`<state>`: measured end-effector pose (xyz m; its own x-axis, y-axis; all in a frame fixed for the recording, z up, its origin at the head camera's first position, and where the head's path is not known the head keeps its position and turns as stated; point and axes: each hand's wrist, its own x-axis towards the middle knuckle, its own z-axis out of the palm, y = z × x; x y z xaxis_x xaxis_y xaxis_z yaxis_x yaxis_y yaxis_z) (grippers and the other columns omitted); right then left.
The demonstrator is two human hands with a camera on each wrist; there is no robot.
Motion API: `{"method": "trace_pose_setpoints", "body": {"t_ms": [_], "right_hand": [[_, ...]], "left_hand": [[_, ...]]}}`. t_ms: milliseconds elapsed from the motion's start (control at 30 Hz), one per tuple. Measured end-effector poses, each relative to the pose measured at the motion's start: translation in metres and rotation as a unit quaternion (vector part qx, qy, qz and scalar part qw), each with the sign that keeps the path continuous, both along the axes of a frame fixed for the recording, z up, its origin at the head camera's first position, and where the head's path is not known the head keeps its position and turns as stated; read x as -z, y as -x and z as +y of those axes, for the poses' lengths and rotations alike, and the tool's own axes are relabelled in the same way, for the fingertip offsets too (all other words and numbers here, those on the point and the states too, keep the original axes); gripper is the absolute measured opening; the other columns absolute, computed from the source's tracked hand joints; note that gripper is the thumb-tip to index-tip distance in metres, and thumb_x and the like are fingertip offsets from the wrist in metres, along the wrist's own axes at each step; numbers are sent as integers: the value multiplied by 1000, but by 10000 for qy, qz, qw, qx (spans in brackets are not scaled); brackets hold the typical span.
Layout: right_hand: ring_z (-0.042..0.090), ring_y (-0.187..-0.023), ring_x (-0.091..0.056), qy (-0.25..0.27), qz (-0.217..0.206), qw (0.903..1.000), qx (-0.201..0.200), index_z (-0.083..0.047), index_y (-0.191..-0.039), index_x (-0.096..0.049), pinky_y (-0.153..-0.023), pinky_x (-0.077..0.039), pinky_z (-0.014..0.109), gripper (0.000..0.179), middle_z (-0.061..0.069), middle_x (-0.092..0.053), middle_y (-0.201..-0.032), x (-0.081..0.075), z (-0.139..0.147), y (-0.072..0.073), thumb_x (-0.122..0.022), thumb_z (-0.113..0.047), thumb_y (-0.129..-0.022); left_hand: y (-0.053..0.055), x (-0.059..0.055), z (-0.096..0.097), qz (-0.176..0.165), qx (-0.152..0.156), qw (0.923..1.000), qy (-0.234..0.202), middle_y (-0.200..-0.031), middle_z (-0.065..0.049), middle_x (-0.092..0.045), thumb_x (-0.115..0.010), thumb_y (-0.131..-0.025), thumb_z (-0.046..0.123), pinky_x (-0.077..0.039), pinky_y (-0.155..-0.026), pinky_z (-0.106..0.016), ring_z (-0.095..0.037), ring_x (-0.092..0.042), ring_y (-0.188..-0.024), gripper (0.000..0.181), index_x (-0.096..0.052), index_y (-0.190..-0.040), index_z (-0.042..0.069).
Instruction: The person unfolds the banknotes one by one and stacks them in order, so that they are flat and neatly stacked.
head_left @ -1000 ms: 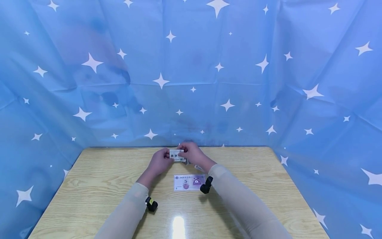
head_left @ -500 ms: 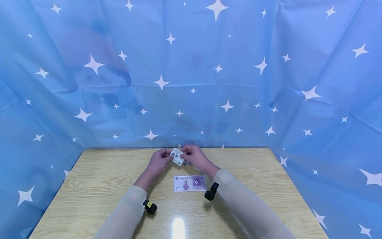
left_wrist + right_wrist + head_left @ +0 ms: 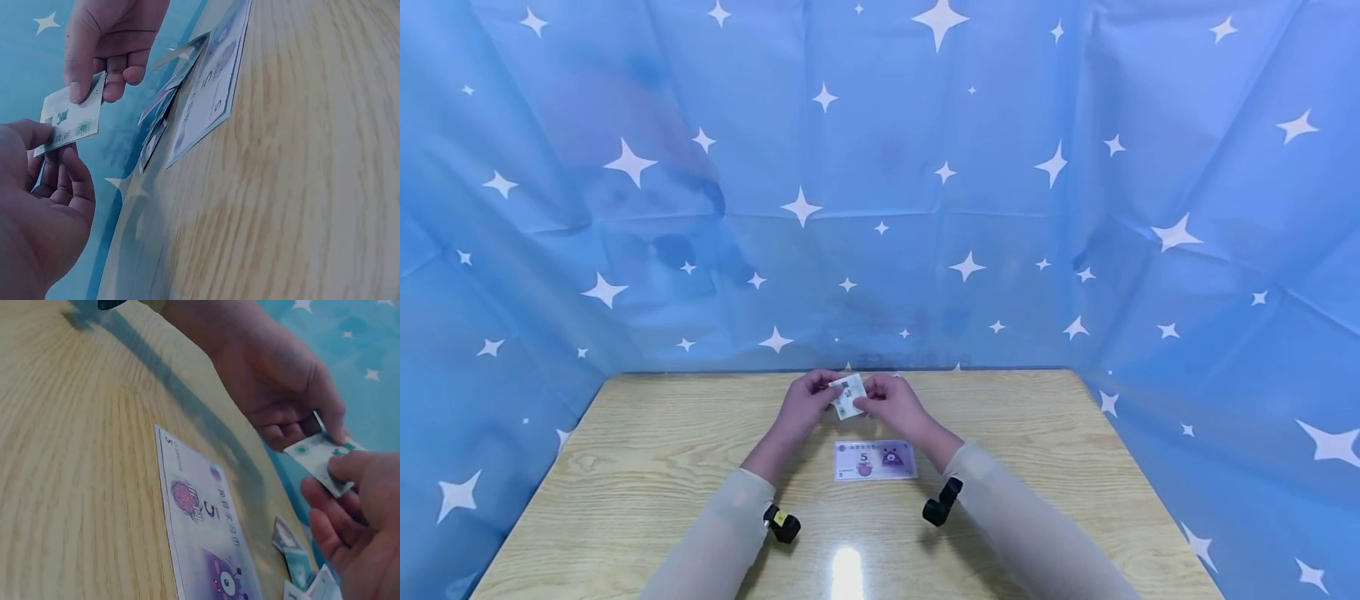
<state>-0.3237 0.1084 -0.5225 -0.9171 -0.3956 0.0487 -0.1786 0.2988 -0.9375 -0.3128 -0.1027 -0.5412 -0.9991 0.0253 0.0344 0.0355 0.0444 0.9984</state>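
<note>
A small white-and-green paper note [image 3: 849, 395], printed like play money, is held up between both hands near the table's far edge. My left hand [image 3: 803, 406] pinches its left side between thumb and fingers. My right hand [image 3: 897, 405] pinches the opposite side, thumb on top, as the left wrist view also shows of the note [image 3: 81, 117]. In the right wrist view a thin flap stands up by the left thumb; whether the note is folded I cannot tell. Nearer than the hands, a larger purple play banknote [image 3: 874, 460] marked 5 lies flat on the table.
Several small paper pieces [image 3: 297, 565] lie overlapping beyond the purple banknote, mostly hidden by my right hand in the head view. The wooden table [image 3: 670, 467] ends at a blue starry curtain [image 3: 880, 275]. Black wrist cameras [image 3: 942, 502] hang below both forearms.
The small note has turned from level to tilted between the fingers. My right hand has come slightly nearer and to the right, now covering the loose papers behind it. The purple banknote stays put.
</note>
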Motion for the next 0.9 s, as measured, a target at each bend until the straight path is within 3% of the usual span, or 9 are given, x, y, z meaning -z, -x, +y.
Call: {"method": "trace_pose_setpoints", "body": {"t_ms": [167, 300, 567, 767, 900], "right_hand": [[23, -88, -69, -111, 238, 9992, 286, -4, -115, -74, -78, -61, 39, 13, 6, -76, -99, -5, 2, -3, -76, -13, -106], [20, -87, -66, -109, 298, 9986, 415, -8, -116, -76, -74, -55, 32, 12, 5, -75, -99, -11, 5, -4, -75, -14, -107], [23, -86, -67, 57, 224, 9984, 507, -9, -115, -78, -81, -60, 50, 11, 4, -77, -99, -12, 11, -6, -74, -15, -108], [22, -86, -70, 510, 84, 9950, 860, -5, -114, -78, -88, -61, 58, 12, 5, -78, -97, -12, 12, -5, -77, -13, -105], [25, -86, -71, 725, 19, 9922, 1012, -3, -112, -77, -89, -61, 61, 11, 8, -76, -95, -12, 12, -7, -77, -12, -104]], "left_hand": [[-1, 0, 1, 86, 316, 9994, 79, -107, -7, -71, -73, -105, 8, -60, -89, -44, -19, -66, -96, 16, -77, -121, 4], [-2, -1, 3, 76, 584, 9980, 222, -106, -4, -71, -74, -105, 10, -58, -89, -41, -19, -65, -97, 15, -77, -120, 7], [-6, 0, 9, -168, 720, 9971, 165, -103, -4, -69, -73, -106, 12, -54, -81, -33, -18, -62, -92, 17, -73, -121, 4], [-14, 4, 12, -497, 966, 9940, 80, -109, -5, -71, -72, -108, 14, -55, -85, -36, -24, -68, -98, 21, -69, -124, 1], [-20, 6, 13, -479, 955, 9942, 135, -103, -6, -70, -72, -108, 15, -54, -84, -36, -25, -67, -96, 17, -70, -119, 1]]}}
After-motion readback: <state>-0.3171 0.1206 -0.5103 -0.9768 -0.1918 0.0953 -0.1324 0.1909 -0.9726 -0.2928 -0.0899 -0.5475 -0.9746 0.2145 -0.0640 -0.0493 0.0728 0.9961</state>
